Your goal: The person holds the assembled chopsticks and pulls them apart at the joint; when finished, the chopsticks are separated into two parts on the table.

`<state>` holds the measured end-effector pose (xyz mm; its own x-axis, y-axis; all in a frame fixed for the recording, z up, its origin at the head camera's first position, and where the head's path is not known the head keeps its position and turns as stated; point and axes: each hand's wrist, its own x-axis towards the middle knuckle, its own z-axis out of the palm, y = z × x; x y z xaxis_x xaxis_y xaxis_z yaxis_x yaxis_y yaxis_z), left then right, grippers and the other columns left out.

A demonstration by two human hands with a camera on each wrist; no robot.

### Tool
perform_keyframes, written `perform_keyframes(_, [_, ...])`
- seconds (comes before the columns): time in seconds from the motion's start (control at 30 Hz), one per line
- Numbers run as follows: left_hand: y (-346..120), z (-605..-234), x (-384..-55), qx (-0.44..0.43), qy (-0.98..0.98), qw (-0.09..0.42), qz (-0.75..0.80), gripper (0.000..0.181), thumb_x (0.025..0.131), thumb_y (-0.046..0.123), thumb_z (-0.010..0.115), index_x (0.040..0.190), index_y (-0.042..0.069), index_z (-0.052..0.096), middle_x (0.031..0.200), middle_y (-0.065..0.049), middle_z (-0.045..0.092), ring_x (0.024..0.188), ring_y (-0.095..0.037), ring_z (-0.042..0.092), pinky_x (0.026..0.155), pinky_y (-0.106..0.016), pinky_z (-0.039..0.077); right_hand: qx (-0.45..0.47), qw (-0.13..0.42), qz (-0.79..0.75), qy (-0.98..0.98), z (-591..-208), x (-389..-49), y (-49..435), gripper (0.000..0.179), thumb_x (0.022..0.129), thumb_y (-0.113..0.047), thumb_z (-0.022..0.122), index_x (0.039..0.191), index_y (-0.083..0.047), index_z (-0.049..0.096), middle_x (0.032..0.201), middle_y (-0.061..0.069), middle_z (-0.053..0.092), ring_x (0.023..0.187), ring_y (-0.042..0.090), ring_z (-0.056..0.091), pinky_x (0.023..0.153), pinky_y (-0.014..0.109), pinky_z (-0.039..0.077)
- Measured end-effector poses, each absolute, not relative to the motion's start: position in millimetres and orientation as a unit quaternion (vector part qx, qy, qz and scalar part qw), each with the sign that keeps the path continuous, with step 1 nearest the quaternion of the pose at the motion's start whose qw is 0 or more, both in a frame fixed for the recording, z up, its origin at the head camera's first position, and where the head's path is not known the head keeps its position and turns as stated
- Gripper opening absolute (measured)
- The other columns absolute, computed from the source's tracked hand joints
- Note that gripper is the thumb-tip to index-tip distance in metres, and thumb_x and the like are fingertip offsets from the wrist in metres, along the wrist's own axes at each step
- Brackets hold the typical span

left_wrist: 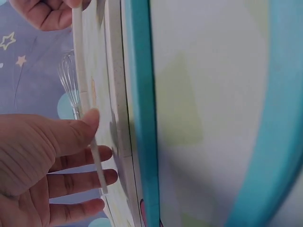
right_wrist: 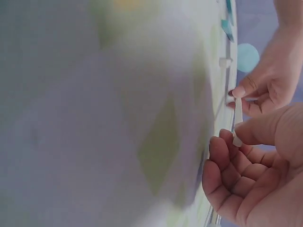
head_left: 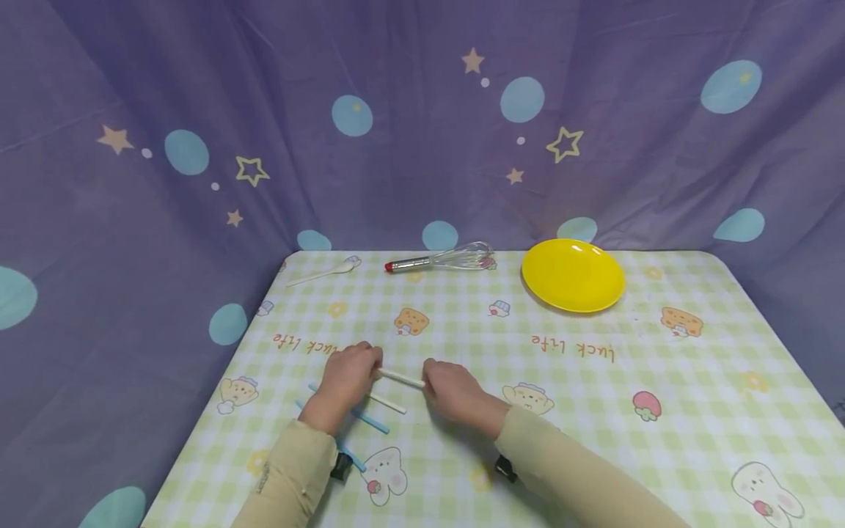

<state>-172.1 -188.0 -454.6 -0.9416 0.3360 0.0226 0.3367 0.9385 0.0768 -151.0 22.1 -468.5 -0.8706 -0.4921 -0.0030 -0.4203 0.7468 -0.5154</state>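
A thin cream chopstick [head_left: 403, 379] is held between both hands, slightly above the table. My left hand [head_left: 350, 374] pinches it toward the left end; in the left wrist view the thumb [left_wrist: 85, 130] presses on it, with the other fingers spread behind. At the opposite end, my right hand [head_left: 458, 389] grips it between thumb and curled forefinger. A second cream chopstick [head_left: 388, 403] lies below on the cloth. Two blue chopsticks [head_left: 372, 422] [left_wrist: 142, 113] lie nearer to me, roughly parallel, partly hidden by my left hand and forearm.
Along the table's back edge are a white spoon [head_left: 323, 273], a wire whisk [head_left: 442, 260] with a red-tipped handle, and a yellow plate [head_left: 573, 276]. A green checked cloth [head_left: 594, 440] covers the table. Purple curtains [head_left: 422, 169] hang behind and at the sides.
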Motion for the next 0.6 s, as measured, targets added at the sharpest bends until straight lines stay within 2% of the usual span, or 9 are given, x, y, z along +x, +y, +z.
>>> perform_keyframes(0.23, [-187.3, -457.6, -170.2, -0.192, -0.978, 0.05, -0.07, 0.023, 0.085, 0.022, 0.074, 0.079, 0.017, 0.053, 0.07, 0.002, 0.056, 0.065, -0.021, 0.055, 0.058, -0.038, 0.041, -0.252, 0.019, -0.295, 0.922, -466.3, -152.5, 38.8, 0.006, 0.088, -0.004, 0.062, 0.087, -0.009, 0.059, 0.072, -0.003, 0.056, 0.065, 0.013, 0.051, 0.064, 0.031, 0.045])
perform_keyframes(0.43, [-180.0, -455.9, -166.5, -0.21, -0.969, 0.064, -0.114, 0.02, 0.084, 0.024, 0.076, 0.08, 0.02, 0.056, 0.074, 0.006, 0.057, 0.065, -0.015, 0.054, 0.058, -0.035, 0.043, -0.229, 0.026, -0.312, 0.922, -460.8, -153.3, 56.9, 0.005, 0.089, -0.005, 0.064, 0.09, -0.01, 0.061, 0.075, -0.004, 0.056, 0.067, 0.013, 0.049, 0.066, 0.03, 0.044])
perform_keyframes(0.6, [-168.8, -452.7, -162.6, -0.227, -0.959, 0.068, -0.157, 0.012, 0.086, 0.022, 0.073, 0.084, 0.021, 0.061, 0.077, 0.008, 0.056, 0.066, -0.012, 0.052, 0.062, -0.035, 0.044, -0.218, 0.009, -0.327, 0.92, -455.8, -152.8, 72.3, 0.007, 0.089, -0.003, 0.065, 0.088, -0.01, 0.062, 0.075, -0.005, 0.055, 0.068, 0.013, 0.048, 0.066, 0.031, 0.043])
